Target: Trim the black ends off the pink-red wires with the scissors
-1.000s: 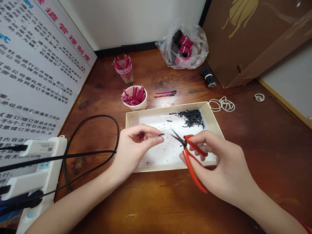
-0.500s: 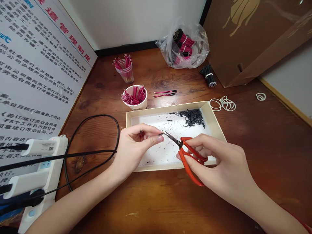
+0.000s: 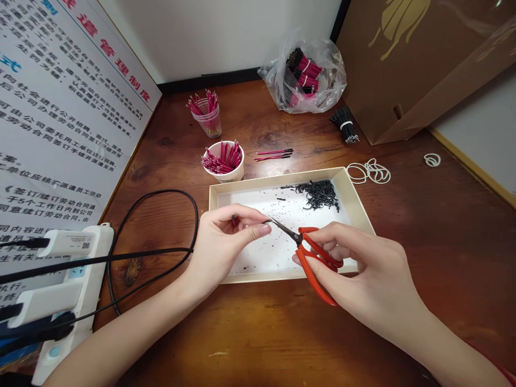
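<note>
Over a shallow cream box (image 3: 358, 196), my left hand (image 3: 229, 236) pinches a thin dark wire (image 3: 266, 221) between thumb and forefinger; most of it is hidden by the fingers. My right hand (image 3: 363, 269) grips orange-handled scissors (image 3: 316, 285), whose narrow dark blades point left and meet the wire's tip. Inside the box lie a heap of short black tube pieces (image 3: 320, 194) and many tiny scattered scraps. Two dark red wires with black ends (image 3: 274, 155) rest on the table behind the box.
Behind the box stand a paper cup (image 3: 231, 174) and a plastic cup (image 3: 212, 126) of red wires. A plastic bag (image 3: 330, 80) of wire bundles, a black wire bundle (image 3: 344, 124) and rubber bands (image 3: 374, 171) sit at back right. A power strip (image 3: 91, 274) with cables is left.
The scissor handles have drawn slightly closer together and the blades have narrowed at the wire tip. Both hands stay almost in place.
</note>
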The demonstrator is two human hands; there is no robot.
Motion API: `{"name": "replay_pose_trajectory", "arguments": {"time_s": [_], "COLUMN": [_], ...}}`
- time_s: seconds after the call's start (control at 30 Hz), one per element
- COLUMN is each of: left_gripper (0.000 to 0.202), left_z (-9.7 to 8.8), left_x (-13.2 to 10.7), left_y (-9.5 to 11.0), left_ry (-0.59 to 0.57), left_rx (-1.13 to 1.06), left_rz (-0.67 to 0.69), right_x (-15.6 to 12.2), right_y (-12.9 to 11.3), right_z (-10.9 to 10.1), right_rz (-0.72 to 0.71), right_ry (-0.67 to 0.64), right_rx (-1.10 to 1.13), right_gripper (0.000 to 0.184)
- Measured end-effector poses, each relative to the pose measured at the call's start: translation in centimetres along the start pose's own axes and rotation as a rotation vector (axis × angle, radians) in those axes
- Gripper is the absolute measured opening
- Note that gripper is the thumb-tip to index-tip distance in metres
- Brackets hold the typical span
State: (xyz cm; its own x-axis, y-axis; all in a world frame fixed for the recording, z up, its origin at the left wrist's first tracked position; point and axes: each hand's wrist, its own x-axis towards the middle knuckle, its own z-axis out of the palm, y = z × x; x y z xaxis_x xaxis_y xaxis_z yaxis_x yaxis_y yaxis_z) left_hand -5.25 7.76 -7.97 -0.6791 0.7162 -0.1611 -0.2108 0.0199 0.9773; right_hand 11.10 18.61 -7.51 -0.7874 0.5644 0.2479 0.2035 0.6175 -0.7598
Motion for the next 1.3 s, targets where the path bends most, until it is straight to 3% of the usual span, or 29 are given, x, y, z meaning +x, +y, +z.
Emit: {"name": "replay_pose_trajectory", "arguments": {"time_s": [1.03,1.3], "left_gripper": [0.012,0.022], "left_z": [-0.26,-0.21], "left_x": [0.01,-0.12], "left_y": [-0.15,-0.06], "left_ry": [0.011,-0.001], "left_rx": [0.108,0.058], "left_rz": [0.027,0.004], "right_x": [-0.02,-0.11], "right_y": [0.02,0.01], "right_z": [0.14,0.20], "right_rz": [-0.055,-0.025], "right_ry": [0.042,0.012], "right_rx": [-0.024,-0.011], "right_gripper": [0.016,0.014]}}
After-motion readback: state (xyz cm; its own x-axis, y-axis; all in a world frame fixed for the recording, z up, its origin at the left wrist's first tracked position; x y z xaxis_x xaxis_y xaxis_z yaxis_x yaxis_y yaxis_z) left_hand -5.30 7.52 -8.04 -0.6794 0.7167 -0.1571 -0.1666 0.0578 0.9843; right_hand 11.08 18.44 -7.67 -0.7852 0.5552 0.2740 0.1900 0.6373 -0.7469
